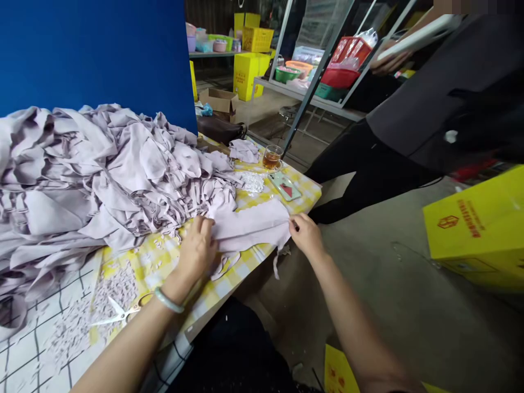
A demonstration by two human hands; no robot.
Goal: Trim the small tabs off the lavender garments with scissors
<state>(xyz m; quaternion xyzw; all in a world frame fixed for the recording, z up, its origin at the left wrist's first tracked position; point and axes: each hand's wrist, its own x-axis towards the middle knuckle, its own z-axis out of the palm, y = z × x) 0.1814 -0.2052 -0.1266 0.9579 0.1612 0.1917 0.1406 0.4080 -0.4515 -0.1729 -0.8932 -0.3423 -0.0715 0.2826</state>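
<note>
A pale lilac cloth garment piece [254, 225] is stretched flat over the front edge of the table, thin straps dangling from its lower side. My left hand [198, 245], with a pale bangle on the wrist, grips its left end with fingers closed. At the other end, my right hand [305, 233] pinches the corner between thumb and fingers. A large heap of the same lilac cloth [123, 174] lies just beyond my left hand. Open scissors [120, 314] rest beside my left forearm, among many small cloth snippets [117, 286].
A glass cup of brown drink [272, 158] and a phone [285, 185] sit near the table's right corner. A person in dark clothes [409, 109] stands at right, holding a white object. Yellow boxes [478, 218] stand on the floor; shelves [315, 101] hold baskets behind.
</note>
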